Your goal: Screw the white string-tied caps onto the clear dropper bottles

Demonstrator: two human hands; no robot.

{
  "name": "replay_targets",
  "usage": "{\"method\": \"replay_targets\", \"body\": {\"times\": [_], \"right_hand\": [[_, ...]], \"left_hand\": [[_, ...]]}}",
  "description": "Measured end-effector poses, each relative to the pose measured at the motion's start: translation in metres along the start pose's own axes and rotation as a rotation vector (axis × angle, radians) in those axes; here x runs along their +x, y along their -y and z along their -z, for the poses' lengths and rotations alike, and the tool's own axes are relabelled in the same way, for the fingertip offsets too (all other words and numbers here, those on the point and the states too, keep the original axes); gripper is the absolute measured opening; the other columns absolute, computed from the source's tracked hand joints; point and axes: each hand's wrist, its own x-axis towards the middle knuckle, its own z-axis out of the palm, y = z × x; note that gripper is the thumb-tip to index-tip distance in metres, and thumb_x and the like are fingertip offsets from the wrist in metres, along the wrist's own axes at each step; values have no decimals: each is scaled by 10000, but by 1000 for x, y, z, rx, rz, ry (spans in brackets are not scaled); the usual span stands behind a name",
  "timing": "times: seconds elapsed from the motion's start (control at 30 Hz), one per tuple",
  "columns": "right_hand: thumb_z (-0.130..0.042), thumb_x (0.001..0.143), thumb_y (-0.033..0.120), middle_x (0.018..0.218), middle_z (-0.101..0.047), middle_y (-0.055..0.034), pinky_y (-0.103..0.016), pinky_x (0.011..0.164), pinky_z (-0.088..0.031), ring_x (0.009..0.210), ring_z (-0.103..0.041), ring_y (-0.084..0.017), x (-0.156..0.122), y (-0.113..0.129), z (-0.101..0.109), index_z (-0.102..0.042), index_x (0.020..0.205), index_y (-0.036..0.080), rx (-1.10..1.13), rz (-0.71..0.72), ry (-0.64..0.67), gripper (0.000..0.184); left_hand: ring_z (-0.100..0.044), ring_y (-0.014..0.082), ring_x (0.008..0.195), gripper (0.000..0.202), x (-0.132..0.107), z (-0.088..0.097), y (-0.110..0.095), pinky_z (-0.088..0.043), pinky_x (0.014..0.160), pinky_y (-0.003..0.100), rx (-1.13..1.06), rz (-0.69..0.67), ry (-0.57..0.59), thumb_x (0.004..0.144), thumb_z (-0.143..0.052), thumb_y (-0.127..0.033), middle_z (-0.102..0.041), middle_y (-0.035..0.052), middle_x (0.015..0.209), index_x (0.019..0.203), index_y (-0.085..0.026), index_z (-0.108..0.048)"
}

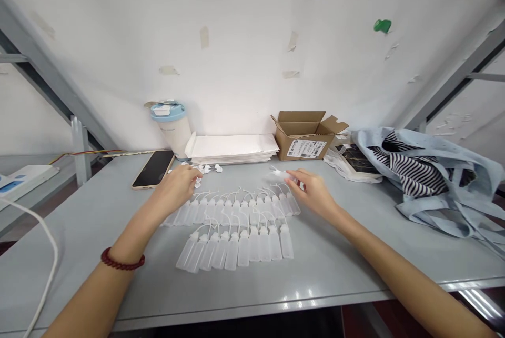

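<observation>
My right hand (313,190) pinches a small translucent plastic bottle (281,174), held sideways above the table with its neck pointing left. My left hand (177,189) is at a small pile of white plastic caps (205,169), its fingers drawn together; whatever is between the fingertips is hidden. Between and in front of my hands lie two rows of similar bottles, the back row (236,211) and the front row (232,251). Thin white cords or tubes curve from their necks. Part of the back row's left end is close to my left wrist.
Behind the left hand lie a phone (154,168) and a tilted cup with a blue lid (171,130). A stack of white envelopes (236,148) and an open cardboard box (303,140) stand by the wall. At right is a light blue cloth bag (434,169); a white cable (49,243) hangs left.
</observation>
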Motion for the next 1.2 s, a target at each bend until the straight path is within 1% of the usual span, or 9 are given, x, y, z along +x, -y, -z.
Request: {"method": "replay_targets", "body": {"times": [0.1,0.27,0.5,0.63,0.7,0.77,0.83,0.9,1.2], "right_hand": [[-454,912,288,883,-666,-114,-309,648,-448,752,-602,-218,4,-14,-3,-682,1057,105,-83,-28,27,326],[-505,897,273,913,-674,-124,-315,706,-449,892,-606,-256,9,-28,-7,-710,953,125,-125,-39,82,259],[-514,874,239,965,-651,-135,-313,692,-425,889,-597,-255,15,-38,-7,-695,965,123,-165,-115,74,233],[-476,867,229,934,-651,-135,-308,648,-401,784,-588,-223,15,-33,5,-671,904,111,-147,-136,90,231],[-489,853,257,769,-653,-78,-283,595,-389,662,-568,-182,13,-26,15,-652,774,139,-107,-120,154,216],[-514,836,326,594,-596,-15,-255,512,-354,538,-510,-141,10,-19,26,-601,650,167,-26,-113,299,259],[-512,826,385,510,-518,16,-248,455,-295,472,-430,-116,6,-11,33,-542,583,178,66,-131,490,321],[-512,810,387,484,-460,31,-251,442,-258,457,-369,-104,3,-6,37,-506,556,182,99,-139,601,326],[-518,750,329,458,-360,48,-266,451,-215,458,-290,-95,3,-7,30,-408,482,190,45,-136,626,321]], "left_hand": [[-617,284,899,327,2,-3,15,-465,746,349,10,5,40,766,-429,-196,-685,99,894,927,-191,-713],[-603,292,920,346,4,-9,17,-474,744,354,20,-5,72,765,-444,-266,-685,98,896,957,-219,-728],[-604,306,936,355,7,-16,21,-467,742,365,24,-25,95,811,-415,-289,-694,106,877,947,-210,-733],[-596,299,953,344,8,-17,22,-457,763,364,31,-15,100,827,-413,-290,-699,93,864,953,-218,-724],[-594,298,954,333,9,-18,22,-453,772,366,31,-7,104,830,-419,-294,-701,92,867,940,-211,-721],[-592,296,952,321,9,-18,20,-450,776,362,26,-3,110,831,-426,-299,-702,92,865,922,-203,-719],[-591,293,951,311,9,-17,17,-449,771,354,18,-1,116,830,-433,-303,-703,93,857,901,-202,-717],[-587,295,956,303,8,-15,13,-447,765,353,8,3,121,826,-441,-306,-706,94,857,900,-202,-716],[-591,300,953,340,6,-11,7,-443,729,354,-29,5,157,796,-455,-265,-703,70,841,1028,-227,-700]]}}
